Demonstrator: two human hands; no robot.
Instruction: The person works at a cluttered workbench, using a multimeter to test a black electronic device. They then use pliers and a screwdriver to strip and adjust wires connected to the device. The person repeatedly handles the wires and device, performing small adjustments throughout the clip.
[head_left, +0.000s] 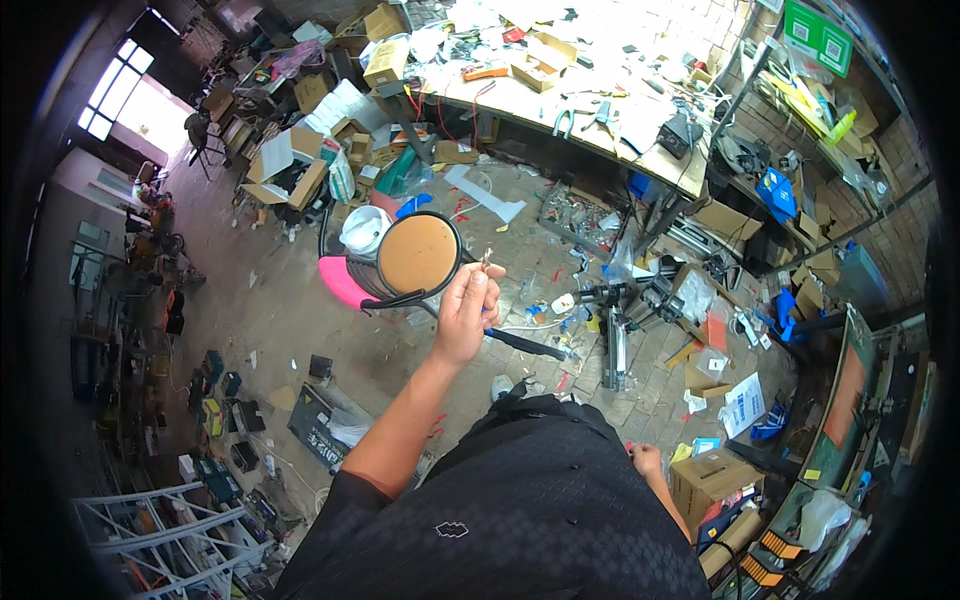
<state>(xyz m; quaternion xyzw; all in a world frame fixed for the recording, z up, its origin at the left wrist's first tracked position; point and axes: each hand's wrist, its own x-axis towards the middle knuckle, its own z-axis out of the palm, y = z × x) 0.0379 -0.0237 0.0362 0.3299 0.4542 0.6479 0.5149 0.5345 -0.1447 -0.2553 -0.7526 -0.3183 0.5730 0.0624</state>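
Observation:
In front of my body I raise my left hand (468, 310), its thumb and fingers pinched on a small brownish piece (487, 259) that sticks up above the fingertips. It is too small to name. Beyond that hand stands a chair with a round tan seat (418, 252), a dark frame and a pink back (342, 280). My right hand (647, 460) hangs low at my right side, fingers curled. A speck of red shows at its fingertips, but what it holds, if anything, I cannot make out. Nearest to it is an open cardboard box (708, 480).
Ahead is a cluttered workbench (460, 92) with pliers (564, 122), an orange tool (486, 72) and a small carton (543, 62). A white bucket (365, 230) stands by the chair. Scraps litter the floor, and a black metal stand (615, 350) is at right. Shelves (815, 180) line the right wall.

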